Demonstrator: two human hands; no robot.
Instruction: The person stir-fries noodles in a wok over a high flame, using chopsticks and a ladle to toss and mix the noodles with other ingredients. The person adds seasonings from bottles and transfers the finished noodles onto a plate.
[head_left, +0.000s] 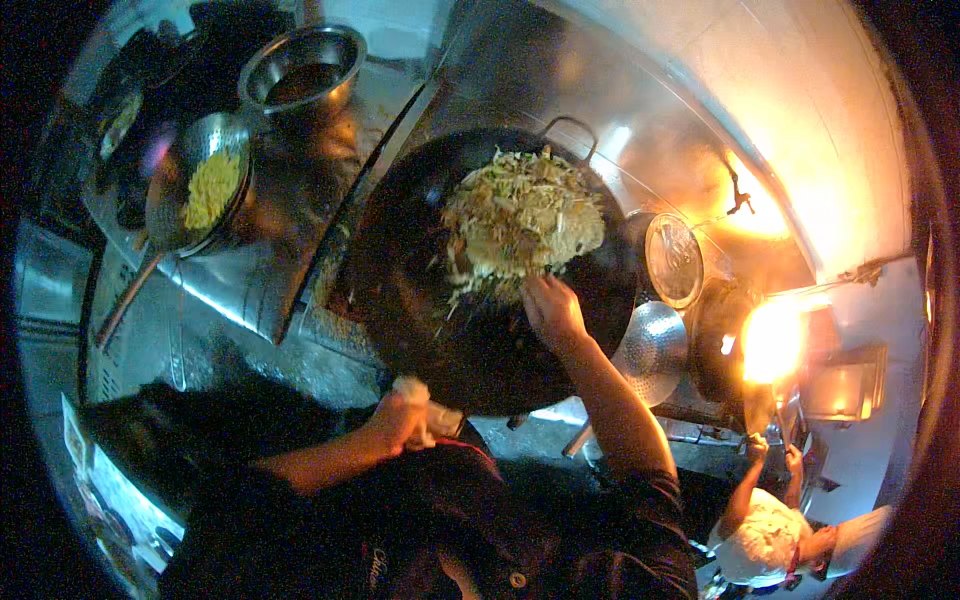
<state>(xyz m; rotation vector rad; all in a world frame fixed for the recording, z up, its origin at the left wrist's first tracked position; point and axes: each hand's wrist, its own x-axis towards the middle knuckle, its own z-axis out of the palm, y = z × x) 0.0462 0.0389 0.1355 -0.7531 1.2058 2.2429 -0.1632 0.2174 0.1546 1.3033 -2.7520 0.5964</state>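
A large dark wok (480, 360) is before me, with a heap of noodles and shredded vegetables (525, 210) in its far part. My left hand (405, 424) is closed on a pale cloth (414, 394) at the wok's near edge, beside what looks like its handle (444, 420). My right hand (553, 309) reaches over the wok, its fingertips at the near edge of the heap. The fingers point away and down; whether they hold any food cannot be told.
Left stand a perforated strainer with yellow food (214, 187) and a steel bowl of dark liquid (304, 75). Right are a perforated ladle (654, 352), a round metal container (673, 259) and a large flame (772, 341), with a co-worker (765, 532) near it.
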